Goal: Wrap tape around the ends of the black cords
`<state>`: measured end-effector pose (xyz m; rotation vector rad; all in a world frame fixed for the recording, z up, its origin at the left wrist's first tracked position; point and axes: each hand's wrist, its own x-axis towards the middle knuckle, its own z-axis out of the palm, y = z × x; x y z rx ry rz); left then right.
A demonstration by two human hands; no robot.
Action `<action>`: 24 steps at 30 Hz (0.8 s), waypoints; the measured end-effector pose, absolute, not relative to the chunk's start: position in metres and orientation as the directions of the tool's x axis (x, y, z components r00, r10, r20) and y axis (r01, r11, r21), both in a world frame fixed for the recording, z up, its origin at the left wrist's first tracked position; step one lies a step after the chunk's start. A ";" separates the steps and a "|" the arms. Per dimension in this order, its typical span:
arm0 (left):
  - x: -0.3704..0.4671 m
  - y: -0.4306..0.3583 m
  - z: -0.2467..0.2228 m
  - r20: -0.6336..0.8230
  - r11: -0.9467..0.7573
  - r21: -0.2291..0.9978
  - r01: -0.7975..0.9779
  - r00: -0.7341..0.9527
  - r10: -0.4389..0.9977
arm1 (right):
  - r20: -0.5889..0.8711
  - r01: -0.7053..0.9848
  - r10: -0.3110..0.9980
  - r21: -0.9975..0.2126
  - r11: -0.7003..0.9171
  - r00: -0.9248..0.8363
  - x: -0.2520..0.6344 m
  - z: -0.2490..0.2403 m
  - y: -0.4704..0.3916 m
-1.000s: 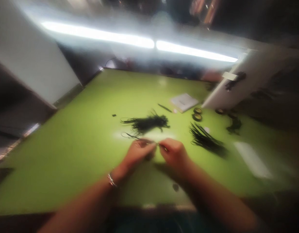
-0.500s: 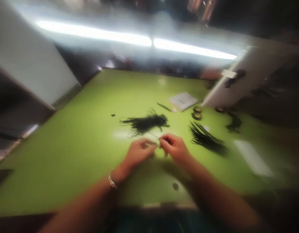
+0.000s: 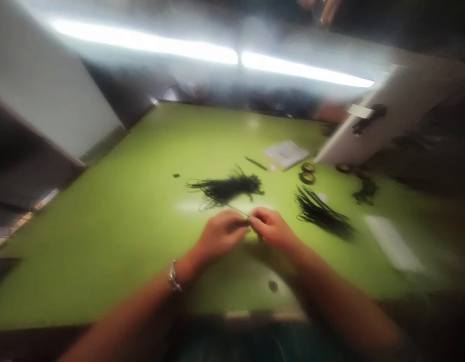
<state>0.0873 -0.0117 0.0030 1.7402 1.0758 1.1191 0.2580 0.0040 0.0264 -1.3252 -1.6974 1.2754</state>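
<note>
Over the green table [image 3: 123, 241], my left hand [image 3: 223, 234] and my right hand [image 3: 272, 229] meet fingertip to fingertip. Between them runs a thin dark cord [image 3: 237, 210], its far part stretching up and left toward a pile of black looped cords [image 3: 228, 187]. My right thumb and fingers pinch the cord. The left thumb and fingers are also closed at the same spot; the cord's end there is hidden by them. To the right of my right hand lies a second bundle of black cords [image 3: 323, 213], spread side by side.
Behind the cords are a pen-like dark stick [image 3: 256, 163], a white pad [image 3: 286, 154] and tape rolls [image 3: 307, 177]. A pale strip [image 3: 393, 244] lies at right. A white panel [image 3: 357, 136] stands at the back right. Near the front edge is a dark round spot [image 3: 273, 286].
My left hand has moved slightly right and its fingers have closed in against the right fingertips at the cord. The right hand has barely moved.
</note>
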 end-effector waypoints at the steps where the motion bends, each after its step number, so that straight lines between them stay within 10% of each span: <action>1: 0.087 -0.011 0.004 0.177 -0.227 0.957 0.178 0.259 0.949 | -0.060 0.346 0.959 -0.937 0.042 -0.279 0.258 0.027 0.004; 6: 0.087 -0.013 0.002 -0.177 0.184 0.983 -0.008 0.236 0.955 | -0.054 0.255 0.961 -0.967 0.018 -0.271 0.254 0.029 0.001; 12: 0.088 -0.014 -0.002 -0.200 0.218 0.964 -0.150 0.127 0.971 | -0.056 0.056 0.987 -0.997 -0.048 -0.151 0.255 0.029 0.001; 24: 0.093 -0.015 -0.002 -0.248 0.257 0.918 -0.302 0.068 0.966 | 0.072 0.206 0.994 -0.975 0.086 -0.078 0.239 0.021 -0.011</action>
